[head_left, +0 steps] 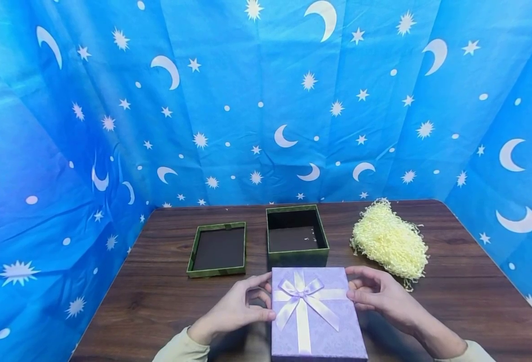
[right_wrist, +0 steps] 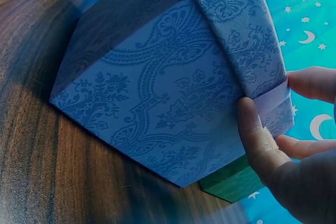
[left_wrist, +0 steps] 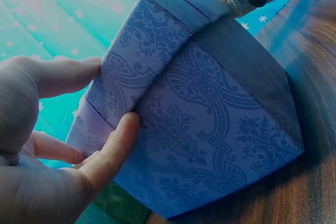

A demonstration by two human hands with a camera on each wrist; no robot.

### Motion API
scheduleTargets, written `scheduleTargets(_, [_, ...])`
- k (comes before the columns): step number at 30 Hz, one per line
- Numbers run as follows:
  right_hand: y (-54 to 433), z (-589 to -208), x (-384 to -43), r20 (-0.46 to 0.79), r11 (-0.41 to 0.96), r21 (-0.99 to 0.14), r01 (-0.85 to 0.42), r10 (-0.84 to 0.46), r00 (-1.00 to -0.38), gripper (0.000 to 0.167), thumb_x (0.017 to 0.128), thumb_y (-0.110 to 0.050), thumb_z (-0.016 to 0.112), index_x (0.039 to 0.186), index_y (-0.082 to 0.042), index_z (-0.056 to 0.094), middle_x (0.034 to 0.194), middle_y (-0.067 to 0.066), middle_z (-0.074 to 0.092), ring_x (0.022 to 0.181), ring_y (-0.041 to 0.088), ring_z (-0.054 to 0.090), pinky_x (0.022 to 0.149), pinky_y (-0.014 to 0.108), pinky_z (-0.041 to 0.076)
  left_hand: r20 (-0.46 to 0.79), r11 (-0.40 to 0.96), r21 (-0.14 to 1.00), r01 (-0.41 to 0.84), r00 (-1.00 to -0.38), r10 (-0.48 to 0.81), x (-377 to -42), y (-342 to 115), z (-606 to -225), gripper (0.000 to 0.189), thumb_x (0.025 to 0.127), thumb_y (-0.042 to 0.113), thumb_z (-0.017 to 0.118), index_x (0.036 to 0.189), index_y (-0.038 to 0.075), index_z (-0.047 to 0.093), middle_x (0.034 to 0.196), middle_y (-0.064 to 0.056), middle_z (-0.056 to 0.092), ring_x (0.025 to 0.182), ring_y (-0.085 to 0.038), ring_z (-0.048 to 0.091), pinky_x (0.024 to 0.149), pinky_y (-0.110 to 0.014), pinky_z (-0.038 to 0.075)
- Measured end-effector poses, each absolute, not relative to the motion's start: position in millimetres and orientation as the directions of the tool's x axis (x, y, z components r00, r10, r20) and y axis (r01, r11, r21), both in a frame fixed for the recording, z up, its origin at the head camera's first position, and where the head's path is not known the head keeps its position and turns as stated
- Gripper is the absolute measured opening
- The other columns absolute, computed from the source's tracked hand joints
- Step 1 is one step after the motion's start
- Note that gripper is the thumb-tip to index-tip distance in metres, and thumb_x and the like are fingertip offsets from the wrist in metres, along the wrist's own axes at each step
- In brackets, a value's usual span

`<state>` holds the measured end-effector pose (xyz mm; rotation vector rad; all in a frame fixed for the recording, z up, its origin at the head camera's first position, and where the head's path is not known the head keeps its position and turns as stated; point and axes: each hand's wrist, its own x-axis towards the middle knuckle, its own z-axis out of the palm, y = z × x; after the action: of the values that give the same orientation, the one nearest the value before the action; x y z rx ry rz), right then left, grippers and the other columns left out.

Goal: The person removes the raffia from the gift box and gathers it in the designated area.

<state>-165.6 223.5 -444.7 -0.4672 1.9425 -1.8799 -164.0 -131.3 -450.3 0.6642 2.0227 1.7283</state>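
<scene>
Both hands on the purple, floral-patterned rectangular lid with a pale satin bow (head_left: 318, 334), seated on its matching purple box body (left_wrist: 181, 150).
The left hand (head_left: 236, 304) and right hand (head_left: 385, 299) pinch opposite sides of the lid, thumbs at its lower lip; the box body stands on the dark wood-grain table (head_left: 143, 317), at the person's side. Even pressure and a level, matched motion should best avoid jamming. Beyond the far edge, the open dark-green rectangular box (head_left: 297, 259) leaves little room; bare wood flanks the box body left and right, short of the pale-yellow shredded filler heap (head_left: 390, 241).
</scene>
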Motion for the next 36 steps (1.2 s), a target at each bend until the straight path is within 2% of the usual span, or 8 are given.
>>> scheduleTargets(16, [220.4,-431.7,-167.2,-0.059,0.084,-0.996,0.023,-0.469,-0.881,0.060,0.093,-0.007,0.062,0.139,0.017,0.032,0.101,0.009,0.059,0.090,0.012,0.063,0.078,0.035,0.059,0.017,0.125,0.986,0.112,-0.809,0.588,-165.6,-131.2,-441.2,0.083,0.083,0.015,0.077,0.148,-0.008,0.030,0.116,-0.012,0.050,0.093,-0.011,0.062,0.082,-0.026,0.057])
scheduleTargets(36, [218.8,-422.2,-170.7,-0.027,0.089,-0.996,-0.016,-0.462,-0.887,0.061,0.094,-0.006,0.061,0.140,0.017,0.030,0.102,0.011,0.061,0.092,0.013,0.063,0.077,0.034,0.060,0.032,0.105,0.988,0.114,-0.811,0.584,-168.0,-135.5,-428.5,0.082,0.084,0.013,0.076,0.149,-0.007,0.030,0.117,-0.015,0.047,0.093,-0.013,0.061,0.081,-0.029,0.058])
